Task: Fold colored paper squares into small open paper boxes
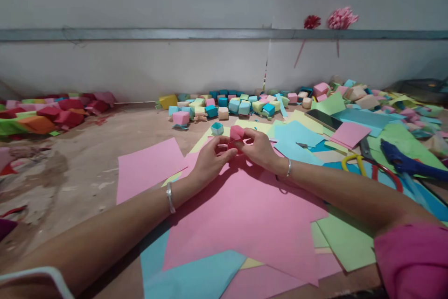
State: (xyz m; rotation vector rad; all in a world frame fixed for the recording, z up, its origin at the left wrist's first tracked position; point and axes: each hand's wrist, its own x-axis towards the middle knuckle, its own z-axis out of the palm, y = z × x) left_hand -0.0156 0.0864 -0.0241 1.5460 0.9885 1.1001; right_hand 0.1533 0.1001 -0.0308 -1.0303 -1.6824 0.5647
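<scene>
A small pink folded paper box [237,133] is held between my two hands, above the far part of a pile of coloured sheets. My left hand [214,156] grips its lower left side with thumb and fingers. My right hand [259,149] pinches it from the right. Part of the box is hidden behind the fingers. Just beyond my left hand stands a little open light-blue paper box [217,128]. Large pink paper sheets [241,219] lie beneath both hands, over blue, green and yellow ones.
Many small paper cubes [224,101] line the wall. Red and orange paper boxes [51,113] sit at the left. On the right lie yellow-and-red-handled scissors [373,168], a blue glue gun [406,159] and a dark phone [324,119]. Two paper flowers [342,18] hang on the wall rail.
</scene>
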